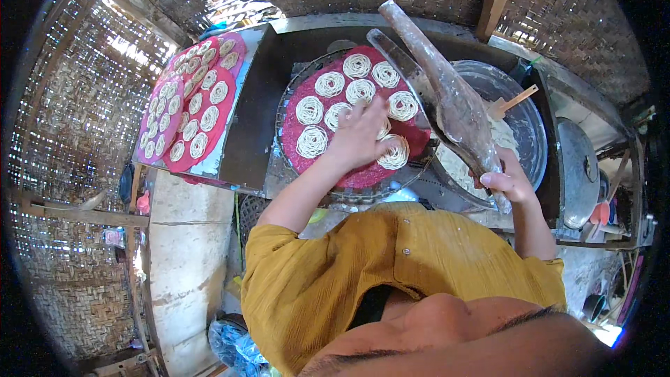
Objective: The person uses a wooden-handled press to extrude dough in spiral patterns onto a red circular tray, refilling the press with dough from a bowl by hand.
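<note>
A round red mat lies before me, bearing several pale nest-shaped swirls of thin dough strands. My left hand is over the middle of it, fingers spread and partly covering some swirls; whether the fingertips touch them I cannot tell. My right hand is closed round the lower end of a long wooden two-armed press, which is smeared with pale dough. The press is tilted, its far ends pointing away and to the left, over the mat's right side and the large basin.
Right of the mat stands a large metal basin holding pale dough or flour and a wooden-handled spatula. At the left, pink and red mats with more swirls overlap on a board. A metal lid leans at the far right.
</note>
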{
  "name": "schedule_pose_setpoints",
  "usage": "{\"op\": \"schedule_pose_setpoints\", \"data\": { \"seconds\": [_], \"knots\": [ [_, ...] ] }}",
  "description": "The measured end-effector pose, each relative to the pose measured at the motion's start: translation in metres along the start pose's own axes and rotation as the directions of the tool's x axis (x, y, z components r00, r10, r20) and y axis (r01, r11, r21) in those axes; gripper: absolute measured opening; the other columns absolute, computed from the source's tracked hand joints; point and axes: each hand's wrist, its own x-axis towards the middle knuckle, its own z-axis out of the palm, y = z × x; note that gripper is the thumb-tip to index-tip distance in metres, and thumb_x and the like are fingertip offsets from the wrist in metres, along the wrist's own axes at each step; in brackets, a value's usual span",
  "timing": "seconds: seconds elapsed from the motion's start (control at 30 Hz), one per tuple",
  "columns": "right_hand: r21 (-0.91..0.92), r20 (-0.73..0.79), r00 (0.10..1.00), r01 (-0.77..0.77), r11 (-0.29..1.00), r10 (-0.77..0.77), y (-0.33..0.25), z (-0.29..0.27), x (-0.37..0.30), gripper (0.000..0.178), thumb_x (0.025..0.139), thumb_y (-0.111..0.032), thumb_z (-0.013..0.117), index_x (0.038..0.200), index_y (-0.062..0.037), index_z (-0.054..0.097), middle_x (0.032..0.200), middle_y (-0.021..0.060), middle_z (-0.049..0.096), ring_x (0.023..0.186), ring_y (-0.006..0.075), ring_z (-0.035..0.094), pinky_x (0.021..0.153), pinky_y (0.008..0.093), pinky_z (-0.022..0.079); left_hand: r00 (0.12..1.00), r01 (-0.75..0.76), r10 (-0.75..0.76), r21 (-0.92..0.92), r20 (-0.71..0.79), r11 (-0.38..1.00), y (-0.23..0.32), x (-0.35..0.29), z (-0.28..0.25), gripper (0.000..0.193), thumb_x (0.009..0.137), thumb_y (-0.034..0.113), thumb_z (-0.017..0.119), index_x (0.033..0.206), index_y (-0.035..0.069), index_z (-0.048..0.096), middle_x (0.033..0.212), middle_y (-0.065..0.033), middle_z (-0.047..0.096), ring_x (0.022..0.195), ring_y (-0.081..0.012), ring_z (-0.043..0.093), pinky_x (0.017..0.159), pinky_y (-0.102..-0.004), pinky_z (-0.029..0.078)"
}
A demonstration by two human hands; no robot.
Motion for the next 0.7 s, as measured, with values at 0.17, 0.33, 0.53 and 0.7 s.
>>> {"op": "schedule_pose_setpoints", "data": {
  "seconds": [0.17, 0.33, 0.53, 0.7],
  "knots": [
    [-0.003, 0.113, 0.991, 0.077, 0.997, -0.076, -0.013, 0.034, 0.015, 0.06, 0.053, -0.044, 0.064, 0.091, 0.002, 0.055, 0.07, 0.0047, 0.056, 0.061, 0.0111, 0.054, 0.051, 0.0204, 0.041, 0.942, -0.083, -0.062, -0.409, -0.33, 0.909, 0.0, -0.011, -0.039, 0.073, 0.066, 0.031, 0.062, 0.125, 0.0, 0.031, 0.133, -0.0193, 0.023, 0.12, -0.0326, 0.025, 0.098, -0.0445, 0.017],
    [0.314, 0.582, 0.734, 0.196, 0.929, -0.351, -0.005, 0.082, 0.043, 0.06, 0.072, -0.017, 0.063, 0.126, -0.0069, 0.038, 0.081, 0.0033, 0.054, 0.074, 0.0071, 0.049, 0.067, 0.0218, 0.043, 0.873, -0.024, -0.248, -0.544, -0.421, 0.839, -0.009, -0.045, -0.014, 0.061, 0.066, 0.023, 0.063, 0.115, -0.001, 0.036, 0.118, -0.0194, 0.037, 0.107, -0.0287, 0.039, 0.088, -0.0403, 0.031],
    [0.047, 0.042, 0.974, 0.22, 0.974, -0.222, 0.009, 0.046, 0.078, 0.033, 0.081, -0.017, 0.055, 0.11, -0.0019, 0.053, 0.096, 0.0066, 0.058, 0.085, 0.0104, 0.053, 0.074, 0.0252, 0.044, 0.495, 0.158, -0.787, -0.853, -0.367, 0.497, -0.047, -0.154, -0.02, 0.042, 0.066, 0.022, 0.063, 0.097, -0.001, 0.048, 0.096, -0.0182, 0.048, 0.089, -0.0268, 0.049, 0.076, -0.0384, 0.038],
    [-0.113, -0.225, 0.97, 0.065, 0.991, -0.09, 0.055, 0.016, 0.128, 0.03, 0.081, -0.018, 0.055, 0.105, -0.0007, 0.055, 0.094, 0.0088, 0.06, 0.085, 0.0155, 0.056, 0.072, 0.028, 0.044, 0.502, 0.545, -0.862, -0.747, -0.072, 0.381, -0.056, -0.245, 0.011, 0.028, 0.065, 0.021, 0.063, 0.082, 0.0, 0.057, 0.077, -0.0173, 0.057, 0.074, -0.0252, 0.058, 0.066, -0.0368, 0.043]
  ]
}}
